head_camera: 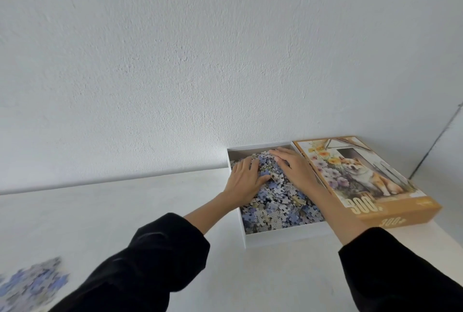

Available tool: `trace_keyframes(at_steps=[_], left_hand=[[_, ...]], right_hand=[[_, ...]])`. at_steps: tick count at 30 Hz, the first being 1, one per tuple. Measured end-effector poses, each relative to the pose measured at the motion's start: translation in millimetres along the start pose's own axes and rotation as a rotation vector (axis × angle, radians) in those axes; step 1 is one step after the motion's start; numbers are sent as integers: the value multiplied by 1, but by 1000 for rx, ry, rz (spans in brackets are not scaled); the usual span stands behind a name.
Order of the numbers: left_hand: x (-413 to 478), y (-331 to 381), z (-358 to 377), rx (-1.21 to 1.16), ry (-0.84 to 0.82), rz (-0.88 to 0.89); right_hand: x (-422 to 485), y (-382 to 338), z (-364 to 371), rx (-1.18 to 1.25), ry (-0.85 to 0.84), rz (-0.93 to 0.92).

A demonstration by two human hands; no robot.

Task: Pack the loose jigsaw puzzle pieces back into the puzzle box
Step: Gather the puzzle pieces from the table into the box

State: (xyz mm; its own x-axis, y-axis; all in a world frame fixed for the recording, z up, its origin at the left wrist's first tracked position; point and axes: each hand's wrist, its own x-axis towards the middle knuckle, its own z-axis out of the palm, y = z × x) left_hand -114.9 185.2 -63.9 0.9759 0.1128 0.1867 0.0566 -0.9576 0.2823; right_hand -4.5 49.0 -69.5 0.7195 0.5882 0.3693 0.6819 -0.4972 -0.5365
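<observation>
A white open puzzle box (283, 236) stands on the white table against the wall. It is filled with a heap of loose blue, grey and white puzzle pieces (278, 207). My left hand (244, 180) lies flat on the heap at the box's left side, fingers straight. My right hand (293, 165) presses flat on the heap toward the far right corner. Neither hand holds a piece. A blurred patch of loose blue pieces (30, 284) lies on the table at the bottom left, far from both hands.
The box lid (363, 181), orange-edged with a dog-and-flowers picture and "300+", lies right beside the box on the right. A white wall rises directly behind. The white table surface (125, 211) stretches to the left and front.
</observation>
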Motion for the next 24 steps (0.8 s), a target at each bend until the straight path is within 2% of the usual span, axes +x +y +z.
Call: trace_keyframes(at_steps=[3, 5, 10, 12, 14, 19, 24], left_hand=[[-4, 2, 1, -5, 88, 42], [-13, 5, 3, -39, 93, 67], [-31, 15, 5, 1, -137, 64], [-29, 10, 1, 19, -175, 82], [-27, 6, -7, -33, -158, 113], [-37, -1, -29, -255, -48, 167], [-59, -27, -41, -298, 1, 188]], right_hand=[[-7, -7, -3, 23, 82, -48], [-16, -10, -5, 10, 58, -42], [-30, -6, -3, -192, -93, 13], [-30, -5, -3, -208, -134, 50], [-30, -6, -6, -125, -139, 55], [-33, -21, -23, 68, -6, -3], [-34, -51, -32, 153, -8, -50]])
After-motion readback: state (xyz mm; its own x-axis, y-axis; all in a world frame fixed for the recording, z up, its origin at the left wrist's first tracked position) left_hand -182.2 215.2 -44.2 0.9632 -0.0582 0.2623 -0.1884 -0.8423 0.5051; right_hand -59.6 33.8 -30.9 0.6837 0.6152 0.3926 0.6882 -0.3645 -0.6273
